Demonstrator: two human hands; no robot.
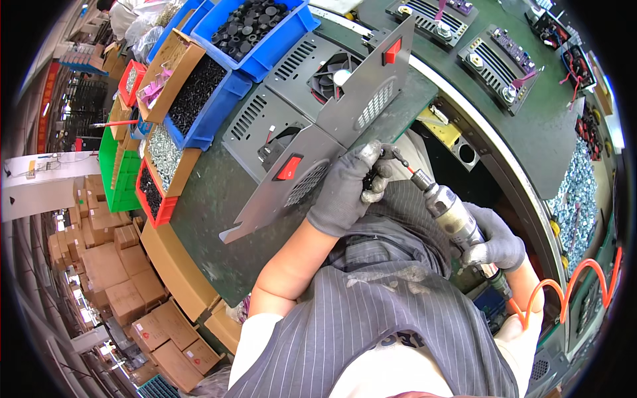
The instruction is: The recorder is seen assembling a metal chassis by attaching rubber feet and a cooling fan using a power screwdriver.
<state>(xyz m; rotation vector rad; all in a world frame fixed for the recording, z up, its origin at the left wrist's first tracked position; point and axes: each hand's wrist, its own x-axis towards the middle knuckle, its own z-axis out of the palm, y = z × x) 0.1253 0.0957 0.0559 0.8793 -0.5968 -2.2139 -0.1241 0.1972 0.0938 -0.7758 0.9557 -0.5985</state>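
My right hand (496,240), in a grey glove, grips a metal air screwdriver (454,215) whose orange coiled hose (564,292) runs off to the right. Its thin bit, red near the tip, points up-left toward my left hand (348,189). That hand, gloved too, is closed around small black pieces that look like screws (369,180); the fingers partly hide them. Beyond it stand two grey sheet-metal housings, the nearer one (306,152) and the farther one (358,89). Each has a red rocker switch, a round grille and a black fan (326,78).
Blue bins of black caps (249,30) and black screws (196,93) line the bench's left, beside red bins and a cardboard tray of silver screws (166,156). Vented plates with circuit boards (497,66) lie across the curved rail. Cartons (119,272) are stacked at lower left.
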